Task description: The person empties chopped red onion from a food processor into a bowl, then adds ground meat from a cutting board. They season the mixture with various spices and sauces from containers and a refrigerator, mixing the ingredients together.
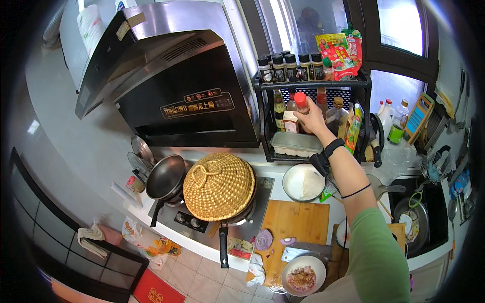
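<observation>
With its fingers around a red-capped bottle (301, 101), my right hand (314, 118) is at the lower tier of a black spice rack (267, 151). The bottle stands upright among other bottles; whether its base touches the shelf is hidden. A small white carton (290, 122) is just left of the hand. Under it sits a lidded clear plastic box (296, 144). To the right is a brown-capped bottle (336, 118). My left hand is out of view. Low in front of me, a bowl (303, 275) holds minced meat with brown seasoning on top.
A woven straw lid (219, 186) covers a pan on the stove, beside a black frying pan (165, 178). A cleaver (303, 251) and half a red onion (263, 240) lie on a wooden cutting board (301, 219). A bowl of white powder (304, 182) is behind it. The range hood (189, 98) overhangs; the sink (435, 212) is right.
</observation>
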### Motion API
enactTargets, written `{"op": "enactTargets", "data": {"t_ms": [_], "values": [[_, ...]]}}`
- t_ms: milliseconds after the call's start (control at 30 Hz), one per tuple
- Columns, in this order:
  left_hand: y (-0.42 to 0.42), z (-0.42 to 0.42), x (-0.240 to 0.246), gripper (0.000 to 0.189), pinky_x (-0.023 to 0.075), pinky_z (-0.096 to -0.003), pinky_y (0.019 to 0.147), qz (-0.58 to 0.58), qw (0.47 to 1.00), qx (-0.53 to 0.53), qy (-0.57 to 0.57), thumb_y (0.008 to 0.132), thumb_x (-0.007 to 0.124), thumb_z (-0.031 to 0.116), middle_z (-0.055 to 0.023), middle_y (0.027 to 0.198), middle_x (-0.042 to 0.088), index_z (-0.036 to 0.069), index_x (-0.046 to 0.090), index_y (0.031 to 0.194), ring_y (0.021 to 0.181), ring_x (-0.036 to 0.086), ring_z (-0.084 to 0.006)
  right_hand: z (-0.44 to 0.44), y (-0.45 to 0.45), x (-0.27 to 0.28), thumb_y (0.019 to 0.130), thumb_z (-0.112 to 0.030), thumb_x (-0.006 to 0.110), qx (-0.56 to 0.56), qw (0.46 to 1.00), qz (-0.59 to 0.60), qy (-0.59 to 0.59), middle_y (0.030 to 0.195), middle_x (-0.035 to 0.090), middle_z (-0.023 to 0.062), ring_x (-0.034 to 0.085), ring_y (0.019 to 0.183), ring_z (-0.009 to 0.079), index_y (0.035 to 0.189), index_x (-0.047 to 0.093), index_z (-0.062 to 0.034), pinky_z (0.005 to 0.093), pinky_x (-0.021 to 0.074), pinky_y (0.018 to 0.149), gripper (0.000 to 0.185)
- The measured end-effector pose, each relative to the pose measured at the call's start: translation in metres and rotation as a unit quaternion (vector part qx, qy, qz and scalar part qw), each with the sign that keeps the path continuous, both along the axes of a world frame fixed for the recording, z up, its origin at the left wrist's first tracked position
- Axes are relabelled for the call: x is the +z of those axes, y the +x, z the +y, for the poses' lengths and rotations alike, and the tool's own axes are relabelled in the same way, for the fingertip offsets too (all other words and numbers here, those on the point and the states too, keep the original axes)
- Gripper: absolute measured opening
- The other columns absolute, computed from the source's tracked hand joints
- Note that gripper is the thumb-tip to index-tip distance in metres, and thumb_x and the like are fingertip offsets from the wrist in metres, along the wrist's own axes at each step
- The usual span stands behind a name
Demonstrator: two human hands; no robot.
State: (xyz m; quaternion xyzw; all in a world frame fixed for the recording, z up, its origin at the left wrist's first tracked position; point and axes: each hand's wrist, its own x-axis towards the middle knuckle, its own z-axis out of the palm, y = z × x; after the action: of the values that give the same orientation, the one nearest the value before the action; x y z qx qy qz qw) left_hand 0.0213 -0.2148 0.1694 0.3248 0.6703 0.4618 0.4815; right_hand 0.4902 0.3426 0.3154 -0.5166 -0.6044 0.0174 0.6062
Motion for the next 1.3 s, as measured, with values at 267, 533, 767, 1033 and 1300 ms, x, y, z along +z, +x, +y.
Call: {"op": "enactTargets", "data": {"t_ms": [267,533,767,1033,1300], "values": [[-0.005,-0.010,-0.014,0.041,0.0460,-0.0356,0.095,0.007,0.997,0.038,-0.060,0.100,0.049,0.027,-0.0151,0.123,0.059,-0.004,0.055,0.125,0.110,0.058,-0.0218,0.052,0.033,-0.033,0.074,-0.022,0.079,-0.068,0.990,0.077,-0.099,0.107,0.064,0.0189,0.062,0.101,0.0331,0.115,0.048,-0.0030,0.0396,0.0477,0.088,0.054],[-0.010,0.024,0.001,0.040,0.0459,-0.0360,0.097,-0.022,0.998,0.061,-0.024,0.098,0.051,0.028,-0.0153,0.121,0.059,-0.006,0.056,0.118,0.110,0.059,-0.0227,0.053,0.025,-0.011,0.074,-0.029,0.078,-0.183,0.961,0.000,-0.207,0.113,0.062,0.0223,0.060,0.107,0.0359,0.128,0.043,-0.0018,0.0434,0.0477,0.092,0.071],[0.003,0.052,0.022,0.045,0.0440,-0.0356,0.099,0.026,0.998,0.042,-0.044,0.099,0.047,0.031,-0.0165,0.120,0.061,-0.006,0.054,0.123,0.113,0.057,-0.0234,-0.044,-0.019,0.090,0.085,-0.023,0.064,-0.236,0.930,-0.280,-0.045,0.098,0.066,0.0145,0.066,0.088,0.0269,0.106,0.058,-0.0016,0.0390,0.0533,0.077,0.031],[-0.019,0.053,0.025,0.041,0.0429,-0.0361,0.099,0.043,0.999,0.023,0.002,0.098,0.049,0.028,-0.0159,0.124,0.060,-0.003,0.057,0.123,0.116,0.055,-0.0241,0.019,-0.011,0.146,0.089,-0.029,0.057,-0.323,0.813,-0.484,0.036,0.135,0.049,0.0094,0.035,0.134,0.0249,0.135,0.045,-0.0070,0.0487,0.0157,0.115,0.052],[-0.026,0.047,0.033,0.040,0.0425,-0.0364,0.100,0.064,0.997,0.028,-0.035,0.098,0.049,0.027,-0.0162,0.125,0.059,-0.002,0.057,0.124,0.117,0.054,-0.0251,0.032,-0.010,0.146,0.081,-0.012,0.053,-0.341,0.841,-0.389,0.162,0.095,0.054,0.0076,0.049,0.102,0.0245,0.087,0.061,-0.0071,0.0362,0.0418,0.084,0.011]]}}
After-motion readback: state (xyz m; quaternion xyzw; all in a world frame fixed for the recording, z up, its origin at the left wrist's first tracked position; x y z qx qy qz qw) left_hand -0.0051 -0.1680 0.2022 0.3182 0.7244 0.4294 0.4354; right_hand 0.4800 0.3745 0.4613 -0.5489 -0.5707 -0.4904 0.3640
